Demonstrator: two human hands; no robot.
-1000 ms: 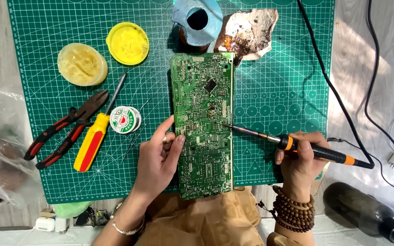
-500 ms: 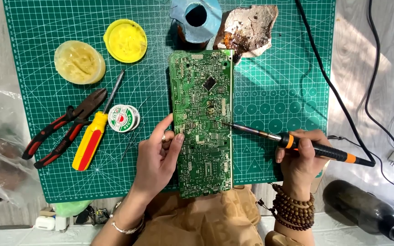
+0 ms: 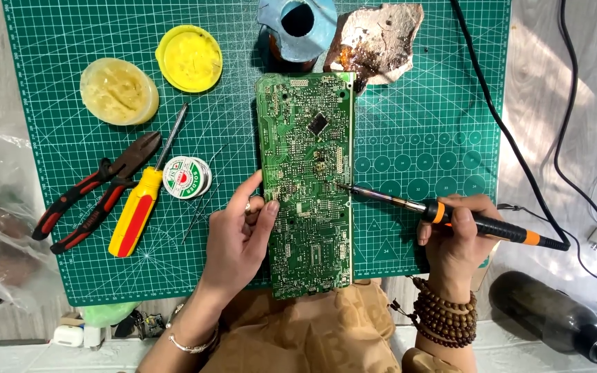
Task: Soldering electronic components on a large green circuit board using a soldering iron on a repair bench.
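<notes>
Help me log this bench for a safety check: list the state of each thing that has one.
Soldering iron: gripped by right hand, tip on board's right edge.
Circuit board: flat, solder side up, steadied by left hand.
Flux tin: open.
Yellow lid: off, lying beside tin.
Pliers: jaws closed, unheld.
Screwdriver: lying unheld.

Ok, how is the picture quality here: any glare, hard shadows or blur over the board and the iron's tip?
Head view: sharp across the circuit board and the soldering iron; its tip at the board's right edge reads clearly. Sunlight washes out the table at the right, beyond the cutting mat. The left hand and right hand cast only soft shadows. No motion blur.
</notes>
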